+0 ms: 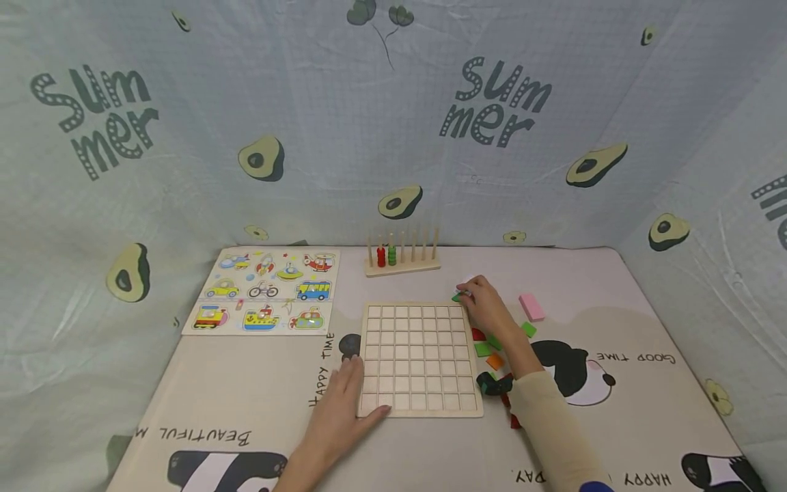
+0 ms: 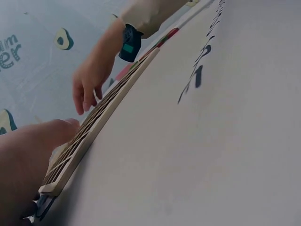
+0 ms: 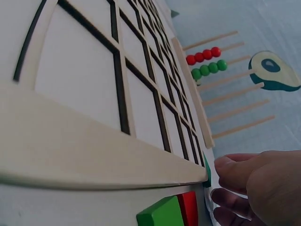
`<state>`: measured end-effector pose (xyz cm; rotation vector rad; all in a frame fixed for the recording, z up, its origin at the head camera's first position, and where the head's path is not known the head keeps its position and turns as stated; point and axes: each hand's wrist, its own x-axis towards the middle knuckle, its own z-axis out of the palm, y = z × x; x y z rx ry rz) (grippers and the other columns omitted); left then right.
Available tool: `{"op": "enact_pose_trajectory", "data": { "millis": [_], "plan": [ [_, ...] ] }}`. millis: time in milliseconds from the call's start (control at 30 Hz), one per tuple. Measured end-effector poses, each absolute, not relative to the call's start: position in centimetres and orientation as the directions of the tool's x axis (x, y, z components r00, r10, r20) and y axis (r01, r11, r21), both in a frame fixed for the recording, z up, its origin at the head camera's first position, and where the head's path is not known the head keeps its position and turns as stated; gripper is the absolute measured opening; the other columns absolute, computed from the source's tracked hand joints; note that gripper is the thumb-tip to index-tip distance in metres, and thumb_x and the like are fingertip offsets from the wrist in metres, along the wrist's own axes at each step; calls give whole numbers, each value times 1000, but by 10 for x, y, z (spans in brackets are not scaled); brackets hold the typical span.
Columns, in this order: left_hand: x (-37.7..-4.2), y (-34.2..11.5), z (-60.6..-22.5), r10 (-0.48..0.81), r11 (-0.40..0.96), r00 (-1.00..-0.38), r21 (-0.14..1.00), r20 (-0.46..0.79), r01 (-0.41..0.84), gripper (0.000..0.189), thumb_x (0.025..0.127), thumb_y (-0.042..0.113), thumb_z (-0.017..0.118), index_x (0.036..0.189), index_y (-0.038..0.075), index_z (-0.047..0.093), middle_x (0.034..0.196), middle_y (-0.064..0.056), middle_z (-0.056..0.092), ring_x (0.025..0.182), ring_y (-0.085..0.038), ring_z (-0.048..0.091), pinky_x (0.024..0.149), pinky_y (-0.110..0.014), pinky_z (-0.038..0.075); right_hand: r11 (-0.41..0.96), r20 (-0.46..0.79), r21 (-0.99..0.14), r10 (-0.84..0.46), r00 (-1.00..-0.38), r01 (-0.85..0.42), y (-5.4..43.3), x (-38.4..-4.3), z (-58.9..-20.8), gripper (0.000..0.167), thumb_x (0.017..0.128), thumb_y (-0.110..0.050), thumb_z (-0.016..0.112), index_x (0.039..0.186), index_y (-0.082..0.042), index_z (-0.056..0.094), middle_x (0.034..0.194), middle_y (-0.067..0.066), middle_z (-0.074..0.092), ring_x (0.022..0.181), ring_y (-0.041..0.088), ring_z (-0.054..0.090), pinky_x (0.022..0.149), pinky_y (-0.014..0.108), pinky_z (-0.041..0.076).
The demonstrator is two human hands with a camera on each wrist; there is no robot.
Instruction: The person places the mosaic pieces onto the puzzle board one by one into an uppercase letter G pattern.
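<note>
Small green piece (image 1: 456, 298), partly hidden: at the far right corner of a pale wooden grid board (image 1: 418, 413), just left of the fingertips of the nearer right hand (image 1: 488, 307); long axis unclear. Right fingers: bent; pinch undeterminable. Left hand (image 1: 339, 410): fingers extended, board's left edge. Outward: green block (image 3: 162, 214), red block (image 3: 189, 207).

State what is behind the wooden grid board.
Behind the grid board, a peg stand holds red beads and green beads. Near the far right corner, the right hand partly covers a green piece; anything else beneath that hand cannot be seen.
</note>
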<state>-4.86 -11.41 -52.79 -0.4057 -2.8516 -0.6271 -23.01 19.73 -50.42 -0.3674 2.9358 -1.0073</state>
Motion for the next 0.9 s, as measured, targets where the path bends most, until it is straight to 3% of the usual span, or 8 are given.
{"op": "enact_pose_trajectory", "data": {
  "millis": [300,700,900],
  "plan": [
    [-44,-115,-528,241,882,-952,366,189,296,96,81,62,73,146,-4,47,154,-20,46,146,-36,40,124,-50,33,777,56,-584,-253,-966,-237,196,-233,-509,32,103,-12,55,131,1,63,119,18,55,105,29,60,95,46,56],
    [-46,-114,-532,230,882,-957,377,178,282,96,79,65,72,145,-1,50,155,-19,44,147,-36,39,125,-48,31,776,36,-589,-254,-967,-226,195,-239,-506,24,102,-12,57,119,4,64,117,20,57,101,30,60,91,47,57],
    [-46,-114,-532,226,880,-955,381,191,284,95,78,65,73,144,-1,51,154,-20,45,146,-36,40,124,-48,32,769,41,-602,-240,-970,-216,194,-240,-507,20,101,-12,59,115,2,63,109,17,59,94,27,60,85,43,57]
  ]
}}
